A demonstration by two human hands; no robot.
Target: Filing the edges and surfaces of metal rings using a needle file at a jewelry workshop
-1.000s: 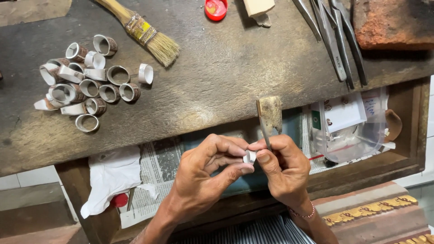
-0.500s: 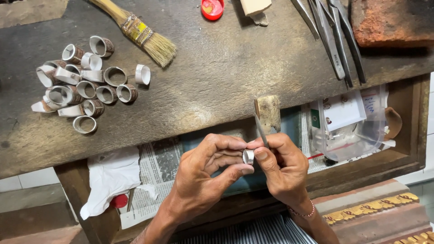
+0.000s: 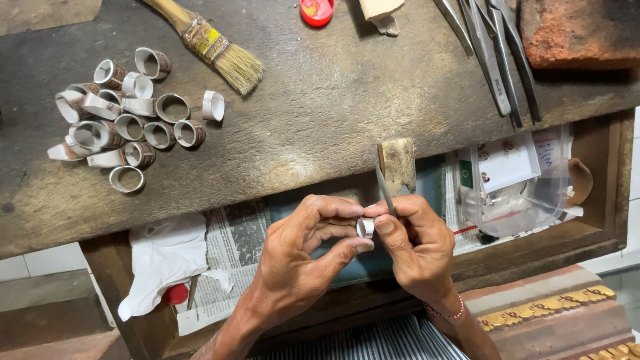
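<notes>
Two hands met over the open drawer: left hand pinched shut on small silver ring, right hand clamped on thin file. Filing step, seemingly; next, steady strokes. Farther off, ring pile, brush.

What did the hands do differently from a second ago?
Hardly anything. The left hand and right hand still pinch the small silver ring between their fingertips, and the right hand still holds the thin metal file upright against it; the hands only shifted slightly. The pile of rings, the paintbrush and the tweezers on the bench stayed in place.
</notes>
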